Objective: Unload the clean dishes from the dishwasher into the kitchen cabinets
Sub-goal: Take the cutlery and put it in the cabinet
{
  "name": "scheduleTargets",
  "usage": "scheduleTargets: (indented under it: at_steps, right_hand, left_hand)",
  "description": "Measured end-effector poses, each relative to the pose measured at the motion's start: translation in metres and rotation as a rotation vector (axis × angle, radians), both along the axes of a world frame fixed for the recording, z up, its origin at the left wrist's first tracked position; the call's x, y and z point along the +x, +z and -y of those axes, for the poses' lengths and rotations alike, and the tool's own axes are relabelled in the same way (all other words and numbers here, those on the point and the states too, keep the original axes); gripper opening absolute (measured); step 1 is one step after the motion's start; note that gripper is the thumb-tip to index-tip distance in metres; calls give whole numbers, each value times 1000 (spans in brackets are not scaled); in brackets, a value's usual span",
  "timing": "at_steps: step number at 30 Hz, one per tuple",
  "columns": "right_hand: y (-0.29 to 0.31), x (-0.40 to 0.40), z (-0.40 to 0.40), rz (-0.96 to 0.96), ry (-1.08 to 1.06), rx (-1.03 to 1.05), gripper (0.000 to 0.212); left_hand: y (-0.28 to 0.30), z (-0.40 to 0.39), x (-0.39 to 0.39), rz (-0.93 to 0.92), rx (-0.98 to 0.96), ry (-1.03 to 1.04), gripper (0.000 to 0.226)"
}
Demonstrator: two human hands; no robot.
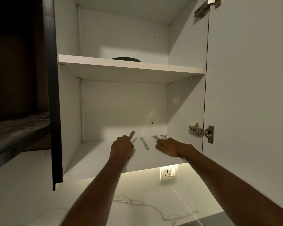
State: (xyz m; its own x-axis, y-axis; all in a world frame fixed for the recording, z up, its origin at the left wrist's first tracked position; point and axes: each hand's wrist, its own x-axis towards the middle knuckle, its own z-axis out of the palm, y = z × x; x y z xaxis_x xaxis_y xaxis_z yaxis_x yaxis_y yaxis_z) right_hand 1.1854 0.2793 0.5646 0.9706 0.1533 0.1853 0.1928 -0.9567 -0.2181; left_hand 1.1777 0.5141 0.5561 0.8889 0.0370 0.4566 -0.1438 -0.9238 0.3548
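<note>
Both my hands reach into the open white wall cabinet, onto its bottom shelf [104,154]. My left hand [122,146] grips a metal knife [132,134] whose blade sticks up above my fist. A second knife [144,143] lies flat on the shelf between my hands. My right hand [168,146] rests on the shelf at the right, its fingertips on the handles of two forks [158,137] lying side by side near the back. Whether those fingers pinch the forks is not clear.
A dark dish [125,58] sits on the upper shelf [131,66]. The cabinet door [248,95] stands open at the right with a hinge [201,132]. A dark cabinet [20,95] flanks the left. A wall socket [168,173] and marble wall lie below.
</note>
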Motion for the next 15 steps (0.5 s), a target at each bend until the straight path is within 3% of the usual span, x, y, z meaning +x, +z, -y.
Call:
scheduleTargets:
  at_steps: [2,6,8,11,13,15]
  right_hand:
    - [2,-3,3,53,76,-141,62]
    - [-3,-3,-8,377,180,-8,52]
    - [-3,-11,-32,431,255,59,46]
    - [-4,-20,-63,206,303,-16,35]
    - [1,-21,-66,15,246,-41,41]
    - [3,-19,-59,-21,234,-35,44]
  left_hand:
    - [0,1,1,4,-5,5,23]
    - [1,1,3,62,-30,-16,19]
    - [1,-1,3,100,-54,-6,18]
    - [1,-3,4,103,-94,4,18]
    - [1,-4,4,85,-107,0,18]
    - [1,-4,3,84,-117,-5,18]
